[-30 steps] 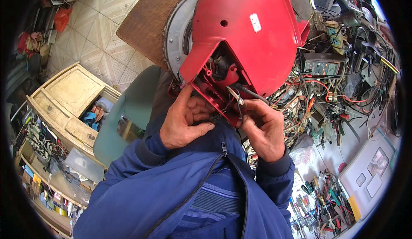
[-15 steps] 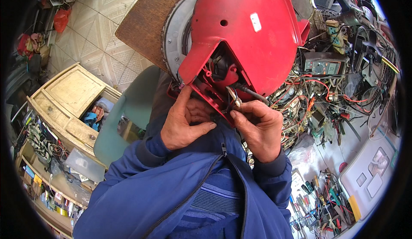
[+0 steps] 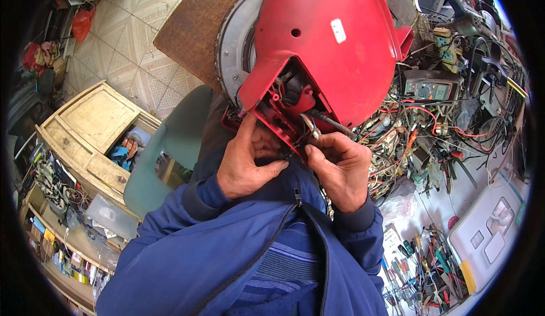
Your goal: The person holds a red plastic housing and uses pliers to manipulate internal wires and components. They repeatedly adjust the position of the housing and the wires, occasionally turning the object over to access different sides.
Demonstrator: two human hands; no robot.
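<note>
"Left fingers (image 3: 246, 130)?"
"Half-curled, thumb apart, touching the edge of the red housing (image 3: 335, 60)."
"Right fingers (image 3: 336, 142)?"
"Nearly closed at its corner, beside pale wires (image 3: 310, 124); any hold cannot be told."
"Housing?"
"Before the torso, overlapping the brown surface (image 3: 187, 38)."

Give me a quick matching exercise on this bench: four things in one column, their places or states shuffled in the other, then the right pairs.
Things:
1. Red housing
2. Right hand
3. Multimeter
4. Green chair

Places or states:
A. Among clutter on the right side of the picture
B. At the left, beside the pale wooden cabinet
C. Its compartment stands open, with inner parts showing
D. Thumb and forefinger close to the pale wire ends

Pairs: 1-C, 2-D, 3-A, 4-B
</note>
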